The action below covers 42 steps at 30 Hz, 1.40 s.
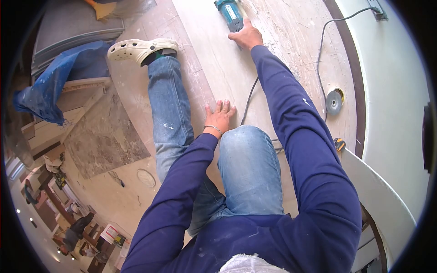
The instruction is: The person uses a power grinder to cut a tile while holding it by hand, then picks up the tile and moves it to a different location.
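Observation:
My right hand reaches far forward, its fingers wrapped round the rear end of a teal corded power tool. The tool's front is cut off by the top edge, so its working end is hidden. Beneath it lies a long pale panel streaked with white dust. My left hand rests palm down near my bent knee, fingers spread on the pale surface and holding nothing. A dark cord runs past my right forearm towards the knee. To the right of that arm lies a round grey disc.
Another cord leads to a wall outlet. A tape measure lies beside my right elbow. On the left are a blue sheet, a stained board and an orange-handled brush. A person is in the background.

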Tool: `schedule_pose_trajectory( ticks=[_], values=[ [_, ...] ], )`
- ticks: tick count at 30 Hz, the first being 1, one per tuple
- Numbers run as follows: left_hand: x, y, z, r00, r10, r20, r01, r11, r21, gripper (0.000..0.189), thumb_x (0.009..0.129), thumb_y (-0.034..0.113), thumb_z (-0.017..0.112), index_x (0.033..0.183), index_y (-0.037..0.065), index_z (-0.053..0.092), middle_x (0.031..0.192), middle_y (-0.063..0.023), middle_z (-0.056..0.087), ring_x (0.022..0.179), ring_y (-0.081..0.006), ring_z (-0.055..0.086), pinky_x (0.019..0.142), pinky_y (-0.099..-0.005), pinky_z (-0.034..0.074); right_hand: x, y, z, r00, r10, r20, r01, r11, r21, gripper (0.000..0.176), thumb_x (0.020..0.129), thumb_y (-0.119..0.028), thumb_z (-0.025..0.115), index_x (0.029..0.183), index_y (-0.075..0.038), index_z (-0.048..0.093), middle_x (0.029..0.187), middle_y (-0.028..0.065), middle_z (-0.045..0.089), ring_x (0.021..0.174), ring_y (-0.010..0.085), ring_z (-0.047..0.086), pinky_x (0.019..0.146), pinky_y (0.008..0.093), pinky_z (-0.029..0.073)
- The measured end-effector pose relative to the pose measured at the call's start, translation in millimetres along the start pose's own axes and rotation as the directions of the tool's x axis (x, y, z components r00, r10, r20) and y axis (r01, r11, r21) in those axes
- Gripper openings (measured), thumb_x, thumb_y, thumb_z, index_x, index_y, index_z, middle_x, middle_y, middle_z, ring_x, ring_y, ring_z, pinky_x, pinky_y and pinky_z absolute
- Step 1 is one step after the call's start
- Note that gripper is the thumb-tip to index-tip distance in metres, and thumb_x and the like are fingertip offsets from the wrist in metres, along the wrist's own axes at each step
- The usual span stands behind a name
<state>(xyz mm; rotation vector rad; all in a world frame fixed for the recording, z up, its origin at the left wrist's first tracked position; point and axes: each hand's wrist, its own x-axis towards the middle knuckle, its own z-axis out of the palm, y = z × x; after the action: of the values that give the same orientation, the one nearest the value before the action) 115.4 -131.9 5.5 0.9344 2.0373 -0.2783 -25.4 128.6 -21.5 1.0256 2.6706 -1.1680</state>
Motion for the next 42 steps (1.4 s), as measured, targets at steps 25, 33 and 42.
schedule_pose_trajectory(
  ticks=[25,33,42],
  values=[
    [5.0,-2.5,1.9,1.000,-0.003,0.030,0.003,1.000,0.004,0.065,0.097,0.022,0.049,0.158,0.030,0.030,0.169,-0.0065,0.018,0.155,-0.0306,0.015,0.118,-0.0693,0.013,-9.3,10.2,-0.5,0.999,0.016,0.037,-0.017,1.000,0.004,0.098,0.069,-0.041,0.070,0.153,-0.005,0.035,0.126,0.0257,0.065,0.116,0.0374,0.065,0.103,0.0395,0.050],
    [3.7,-1.7,-1.0,0.999,-0.004,0.041,0.004,1.000,0.010,0.066,0.097,0.022,0.050,0.158,0.030,0.029,0.169,-0.0070,0.017,0.155,-0.0309,0.015,0.118,-0.0697,0.014,-18.3,9.5,-2.8,0.999,0.021,0.034,-0.021,1.000,0.007,0.097,0.069,-0.040,0.070,0.153,-0.005,0.035,0.125,0.0255,0.066,0.115,0.0380,0.065,0.102,0.0397,0.050],
    [4.6,-1.3,-0.5,0.999,-0.007,0.034,0.007,1.000,0.014,0.067,0.096,0.029,0.055,0.158,0.029,0.029,0.169,-0.0073,0.017,0.155,-0.0314,0.016,0.118,-0.0698,0.015,-24.8,12.7,-3.5,0.999,0.023,0.031,-0.023,1.000,0.010,0.097,0.069,-0.039,0.070,0.152,-0.005,0.035,0.123,0.0261,0.067,0.113,0.0382,0.066,0.101,0.0395,0.051]
  ],
)
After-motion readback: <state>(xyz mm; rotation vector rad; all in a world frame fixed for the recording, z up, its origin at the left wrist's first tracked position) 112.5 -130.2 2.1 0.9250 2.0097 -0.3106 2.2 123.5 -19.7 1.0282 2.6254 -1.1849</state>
